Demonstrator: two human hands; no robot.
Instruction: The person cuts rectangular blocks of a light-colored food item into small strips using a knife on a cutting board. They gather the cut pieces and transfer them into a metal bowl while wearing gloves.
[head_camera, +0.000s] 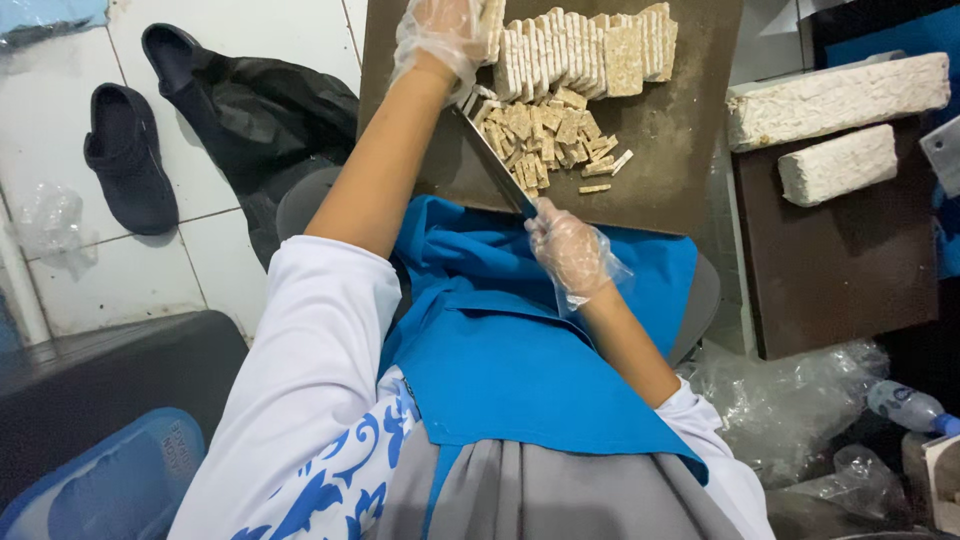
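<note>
My right hand (568, 245), in a clear plastic glove, grips the handle of a long knife (497, 165) whose blade lies among a heap of small cut tempeh pieces (545, 135) on a brown cutting board (680, 150). Gloved too, my left hand (440, 35) presses on the left end of a row of sliced tempeh slabs (590, 50) at the board's far edge. A blue apron (520, 340) covers my lap below the board.
Two whole pale tempeh blocks (835, 95) lie on a dark brown table (850, 260) to the right. Black shoes (125, 155) and a black bag (260, 110) sit on the white tiled floor at left. Crumpled plastic wrap (790, 400) and a bottle (905, 405) lie lower right.
</note>
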